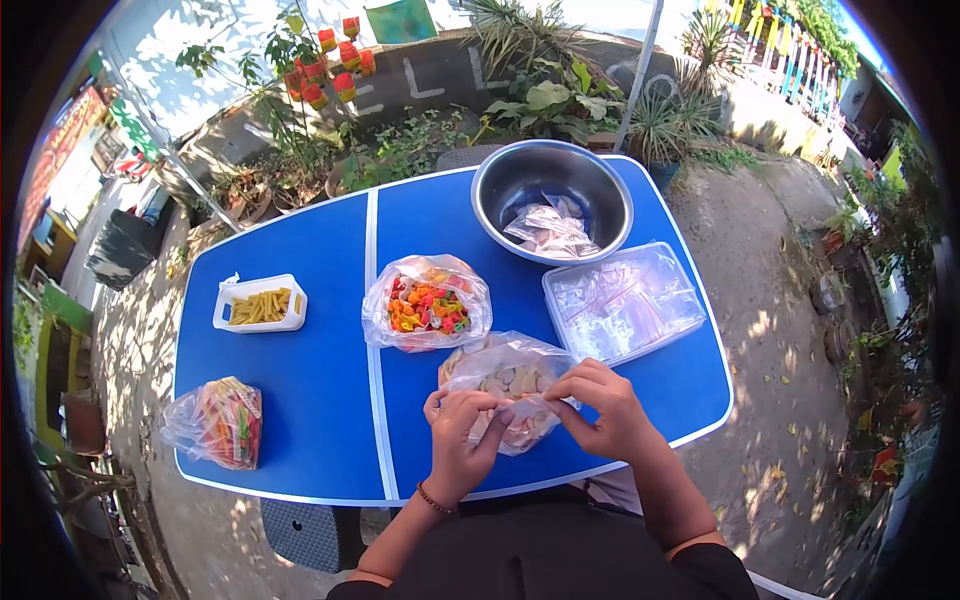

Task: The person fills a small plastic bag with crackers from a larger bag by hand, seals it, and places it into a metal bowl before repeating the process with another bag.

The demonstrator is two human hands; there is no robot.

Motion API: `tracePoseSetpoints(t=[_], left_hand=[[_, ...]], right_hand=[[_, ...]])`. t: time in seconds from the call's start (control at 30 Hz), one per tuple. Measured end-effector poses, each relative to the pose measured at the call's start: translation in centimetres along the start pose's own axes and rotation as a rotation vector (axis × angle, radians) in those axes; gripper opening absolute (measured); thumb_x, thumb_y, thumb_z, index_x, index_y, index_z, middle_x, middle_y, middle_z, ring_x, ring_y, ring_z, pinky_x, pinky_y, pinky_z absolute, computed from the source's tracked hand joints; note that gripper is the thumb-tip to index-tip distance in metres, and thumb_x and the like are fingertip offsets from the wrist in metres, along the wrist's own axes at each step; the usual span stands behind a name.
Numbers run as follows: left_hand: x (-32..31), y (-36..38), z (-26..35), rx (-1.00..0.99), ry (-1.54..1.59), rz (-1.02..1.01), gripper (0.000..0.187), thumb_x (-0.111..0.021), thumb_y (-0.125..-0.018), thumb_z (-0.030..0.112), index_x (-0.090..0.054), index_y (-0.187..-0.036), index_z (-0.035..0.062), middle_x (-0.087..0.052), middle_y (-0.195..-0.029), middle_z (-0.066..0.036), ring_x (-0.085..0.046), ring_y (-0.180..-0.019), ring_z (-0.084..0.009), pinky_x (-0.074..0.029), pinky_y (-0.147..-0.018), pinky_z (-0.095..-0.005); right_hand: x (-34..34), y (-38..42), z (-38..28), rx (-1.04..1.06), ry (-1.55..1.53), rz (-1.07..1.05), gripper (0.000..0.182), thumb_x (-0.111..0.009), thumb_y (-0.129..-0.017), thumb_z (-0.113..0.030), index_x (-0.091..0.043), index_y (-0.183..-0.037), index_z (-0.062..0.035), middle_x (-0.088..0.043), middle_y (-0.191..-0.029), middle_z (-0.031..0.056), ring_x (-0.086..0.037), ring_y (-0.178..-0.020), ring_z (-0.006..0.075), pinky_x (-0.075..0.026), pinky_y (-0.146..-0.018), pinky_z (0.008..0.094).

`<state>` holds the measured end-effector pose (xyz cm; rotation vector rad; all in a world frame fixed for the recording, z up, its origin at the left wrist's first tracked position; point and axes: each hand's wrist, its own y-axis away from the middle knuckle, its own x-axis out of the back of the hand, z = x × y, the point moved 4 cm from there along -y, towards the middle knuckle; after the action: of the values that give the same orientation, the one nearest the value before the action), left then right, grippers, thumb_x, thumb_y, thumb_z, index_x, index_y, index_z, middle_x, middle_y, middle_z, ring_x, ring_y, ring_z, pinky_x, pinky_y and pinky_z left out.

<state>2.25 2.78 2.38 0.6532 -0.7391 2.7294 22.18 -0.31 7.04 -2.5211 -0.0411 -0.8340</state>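
My left hand (465, 432) and my right hand (600, 408) face each other near the table's front, fingers pinched on either side of a small clear plastic bag (524, 407). Right behind and below it lies a large open clear bag (515, 362) of pale round snacks, partly hidden by my hands. To its upper left, another open bag (428, 304) shows orange, red, yellow and green pieces. A clear plastic tub (625, 303) with flat transparent bags stands beyond my right hand. Behind the tub, a steel bowl (490, 215) holds several small filled bags (553, 228).
The blue folding table (290, 375) has a white seam and white edging. On its left half are a white basket (262, 326) of yellowish sticks and a bag of colourful sticks (226, 424). A dark woven stool (312, 537) sits below the front edge. Plants line the back wall.
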Motion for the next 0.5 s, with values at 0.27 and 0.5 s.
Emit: tracePoseSetpoints(t=[0.27, 0.5], left_hand=[[1.2, 0.9, 0.5, -0.034, -0.025, -0.047, 0.014, -0.077, -0.082, 0.015, -0.07, -0.094, 0.013, -0.072, -0.095, 0.0, -0.065, -0.096, -0.0185, -0.03, -0.103, -0.0427], [1.9, 1.1, 3.0, -0.139, -0.052, 0.077, 0.039, -0.083, -0.079, 0.027, -0.068, -0.113, 0.0154, -0.071, -0.106, -0.001, -0.065, -0.101, -0.0174, -0.033, -0.101, -0.0414]], right_hand=[[-1.8, -0.3, -1.8, 0.035, 0.098, -0.079, 0.014, -0.075, -0.073, -0.002, -0.069, -0.086, -0.0036, -0.068, -0.084, 0.0105, -0.064, -0.078, 0.0285, -0.053, -0.07, 0.0371], [-2.8, 0.9, -2.0, 0.078, 0.13, -0.18, 0.014, -0.079, -0.07, -0.004, -0.067, -0.078, -0.0049, -0.066, -0.079, 0.009, -0.064, -0.073, 0.0283, -0.05, -0.065, 0.0391]])
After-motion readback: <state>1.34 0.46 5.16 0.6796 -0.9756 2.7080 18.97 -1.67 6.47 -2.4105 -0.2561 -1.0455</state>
